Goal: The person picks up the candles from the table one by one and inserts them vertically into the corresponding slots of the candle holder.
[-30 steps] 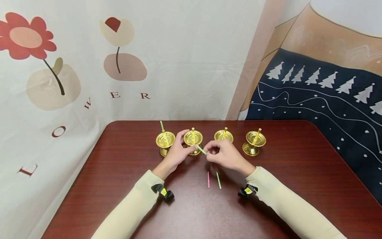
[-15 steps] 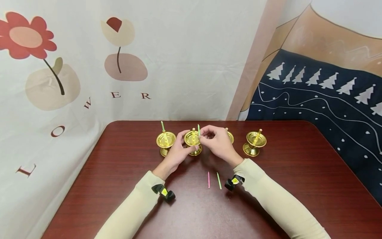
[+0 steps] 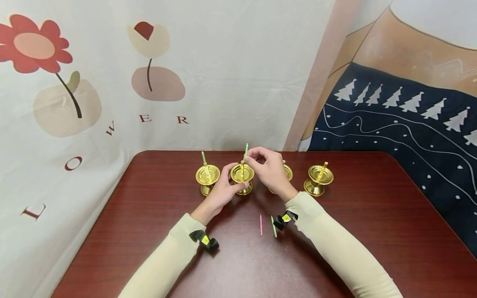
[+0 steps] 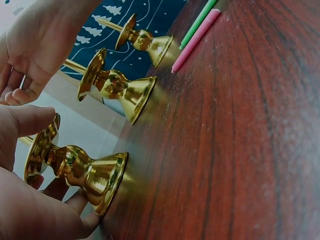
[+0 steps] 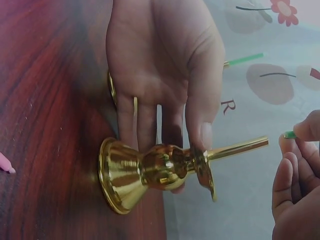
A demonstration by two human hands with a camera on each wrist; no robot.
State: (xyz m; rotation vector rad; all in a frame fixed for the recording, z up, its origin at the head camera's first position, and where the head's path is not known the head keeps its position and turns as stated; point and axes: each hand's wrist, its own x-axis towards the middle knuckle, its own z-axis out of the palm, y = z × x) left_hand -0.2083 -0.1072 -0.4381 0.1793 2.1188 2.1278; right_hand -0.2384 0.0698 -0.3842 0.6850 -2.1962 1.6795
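Note:
My left hand (image 3: pixel 222 188) grips a brass candle holder (image 5: pixel 162 167), second from the left in the row, with the thumb at its dish and the fingers behind it. My right hand (image 3: pixel 271 167) pinches a slim green candle (image 3: pixel 246 149) upright above that holder's tube (image 5: pixel 240 148). In the right wrist view the candle's lower end pokes out of the fingertips, a short gap away from the tube's open top. The leftmost holder (image 3: pixel 207 175) bears another green candle (image 3: pixel 203 158) in its tube.
Two more brass holders stand to the right: one (image 4: pixel 117 85) partly behind my right hand in the head view, the other (image 3: pixel 320 175) at the row's end. A pink candle (image 3: pixel 261 224) and a green one (image 3: pixel 274 228) lie on the brown table (image 3: pixel 167 248). Printed cloths (image 3: pixel 223 82) hang behind.
My right hand has turned the green candle from slanting to upright and raised it from beside the holder to above its tube. The left hand keeps its grip in the same place.

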